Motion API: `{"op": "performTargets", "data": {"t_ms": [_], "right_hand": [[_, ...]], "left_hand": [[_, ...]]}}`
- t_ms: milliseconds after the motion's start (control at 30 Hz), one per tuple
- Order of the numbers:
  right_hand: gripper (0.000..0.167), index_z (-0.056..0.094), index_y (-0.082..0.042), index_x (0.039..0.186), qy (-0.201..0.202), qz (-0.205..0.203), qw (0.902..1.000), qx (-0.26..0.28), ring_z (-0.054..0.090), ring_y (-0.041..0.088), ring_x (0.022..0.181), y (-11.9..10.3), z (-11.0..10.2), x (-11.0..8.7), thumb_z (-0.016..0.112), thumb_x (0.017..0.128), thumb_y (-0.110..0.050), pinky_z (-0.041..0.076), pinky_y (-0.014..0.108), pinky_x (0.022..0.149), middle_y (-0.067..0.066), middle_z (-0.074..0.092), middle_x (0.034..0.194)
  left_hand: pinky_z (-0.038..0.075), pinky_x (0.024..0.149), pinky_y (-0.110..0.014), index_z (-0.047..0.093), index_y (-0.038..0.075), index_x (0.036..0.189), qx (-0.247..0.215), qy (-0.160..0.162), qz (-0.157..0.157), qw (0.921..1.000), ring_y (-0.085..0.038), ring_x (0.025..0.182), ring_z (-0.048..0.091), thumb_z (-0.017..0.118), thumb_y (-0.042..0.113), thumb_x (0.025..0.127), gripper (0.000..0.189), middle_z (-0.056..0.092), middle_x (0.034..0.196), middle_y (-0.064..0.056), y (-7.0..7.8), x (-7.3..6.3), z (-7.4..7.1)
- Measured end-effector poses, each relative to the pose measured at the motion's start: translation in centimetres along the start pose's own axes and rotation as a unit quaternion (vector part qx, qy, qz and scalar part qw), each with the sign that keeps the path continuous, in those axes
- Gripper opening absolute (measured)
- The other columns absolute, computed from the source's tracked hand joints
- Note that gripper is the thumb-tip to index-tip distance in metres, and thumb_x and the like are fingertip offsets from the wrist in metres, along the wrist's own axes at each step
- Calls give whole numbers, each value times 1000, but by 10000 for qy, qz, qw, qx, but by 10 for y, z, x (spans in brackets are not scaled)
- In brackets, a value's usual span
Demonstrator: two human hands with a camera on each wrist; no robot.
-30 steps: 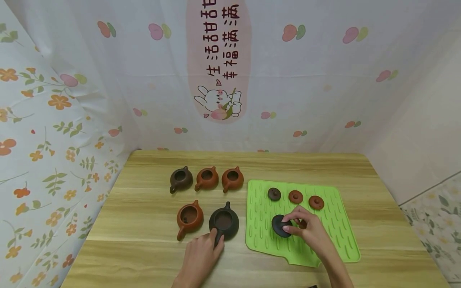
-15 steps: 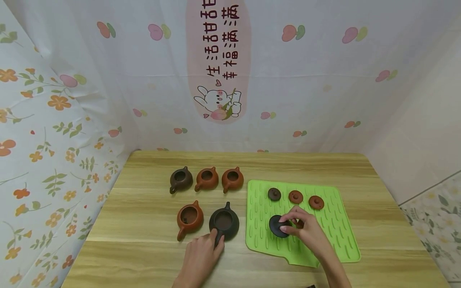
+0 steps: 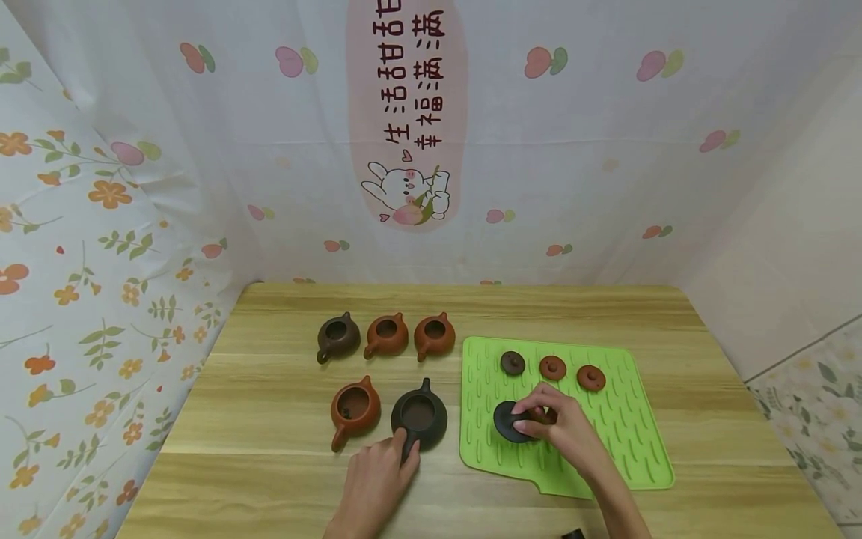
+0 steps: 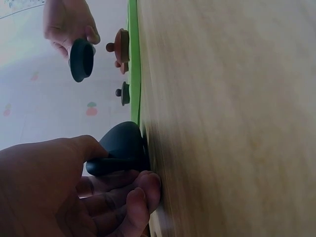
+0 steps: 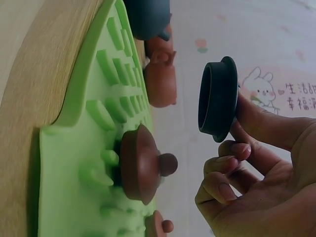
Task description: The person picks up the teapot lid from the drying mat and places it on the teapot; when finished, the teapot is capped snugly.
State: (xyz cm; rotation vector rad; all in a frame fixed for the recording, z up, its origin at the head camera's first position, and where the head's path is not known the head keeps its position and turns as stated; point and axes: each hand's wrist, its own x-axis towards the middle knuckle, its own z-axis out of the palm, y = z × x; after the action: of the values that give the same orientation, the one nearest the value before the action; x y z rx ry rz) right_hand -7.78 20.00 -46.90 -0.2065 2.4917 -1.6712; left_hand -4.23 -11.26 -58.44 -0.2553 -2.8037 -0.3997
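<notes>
My left hand (image 3: 377, 483) grips the handle of a black teapot (image 3: 431, 421), which sits lidless on the table with its spout pointing away. Over the green mat (image 3: 485, 457), my right hand (image 3: 562, 427) pinches the knob of a black teapot lid (image 3: 506, 427). In the right wrist view that lid (image 5: 217, 98) hangs clear of the mat, its hollow underside facing the ribs. A reddish-brown lid (image 5: 140, 165) lies on the mat below this hand. From the left wrist camera, the thumb and fingers (image 4: 89, 148) show around the teapot handle.
Left of the black teapot stands an orange-brown teapot (image 3: 346, 419) without its lid. Behind are a dark brown teapot (image 3: 346, 340) and two reddish teapots (image 3: 397, 340), also uncovered. A dark lid (image 3: 513, 364) and two reddish lids (image 3: 553, 367) line the mat's back part.
My right hand has moved a little left across the mat with the black lid pinched in it. The left hand and the black teapot have stayed in place.
</notes>
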Motion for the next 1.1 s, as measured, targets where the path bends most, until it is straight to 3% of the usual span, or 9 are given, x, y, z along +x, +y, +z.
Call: {"op": "performTargets", "data": {"t_ms": [533,900,1100], "right_hand": [[12,80,-2,100,-310,65,9993,197,46,11,79,-4,13,7,86,90,-2,44,24,70,6,53,92],[12,81,-8,93,-327,-82,9994,-51,45,10,81,-10,39,14,89,87,-2,39,23,70,2,53,90],[13,81,-9,92,-393,-379,9984,-145,47,10,84,-13,48,16,91,85,-5,40,24,68,1,55,89]], "left_hand": [[32,45,-29,66,18,88,39,-118,-44,9999,-15,45,52,80,40,97,28,57,61,10,2,1,-1],[32,45,-29,67,18,88,50,-41,-42,10000,-16,44,51,81,40,96,28,58,60,10,1,1,-1],[34,45,-30,66,18,88,27,-50,-46,10000,-17,45,53,81,41,96,28,58,61,9,0,0,1]]}}
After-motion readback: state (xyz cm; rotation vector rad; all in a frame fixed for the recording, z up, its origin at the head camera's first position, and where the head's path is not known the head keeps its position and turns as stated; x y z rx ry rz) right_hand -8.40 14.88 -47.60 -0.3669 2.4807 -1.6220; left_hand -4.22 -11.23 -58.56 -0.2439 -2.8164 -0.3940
